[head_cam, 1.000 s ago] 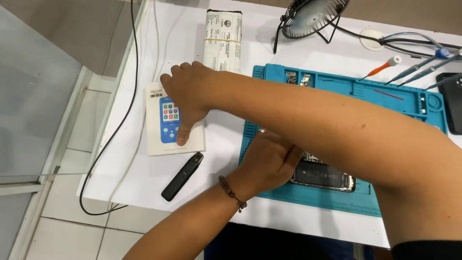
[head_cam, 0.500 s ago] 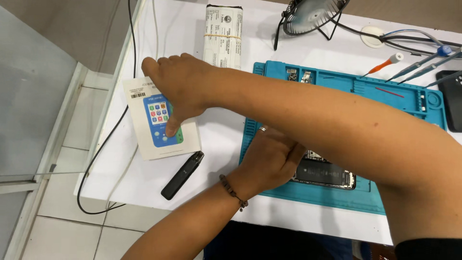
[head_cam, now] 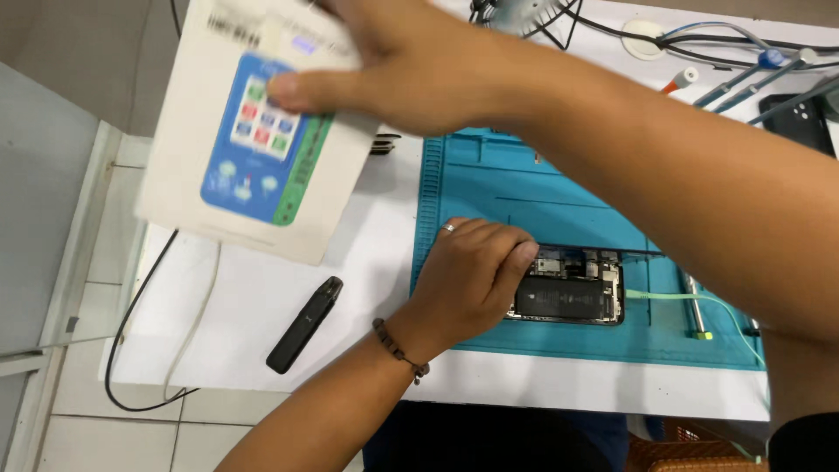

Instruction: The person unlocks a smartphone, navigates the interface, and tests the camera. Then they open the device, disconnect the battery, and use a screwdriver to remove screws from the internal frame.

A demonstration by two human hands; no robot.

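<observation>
The flat white cardboard box with a blue and green printed panel (head_cam: 253, 140) looks light and stiff, best pinched at an edge; the right hand (head_cam: 393, 65) grips its top edge, fingers closed, holding it above the white desk (head_cam: 253, 306), left of the teal silicone work mat (head_cam: 542, 188). A second ago it lay on the desk. The left hand (head_cam: 472, 271), fingers curled, rests on the opened black smartphone (head_cam: 568, 293) on the mat.

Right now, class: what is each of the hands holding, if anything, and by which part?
The right hand holds a white packet by its upper right part, thumb on the front. The left hand rests on the opened phone, covering its left end.
</observation>
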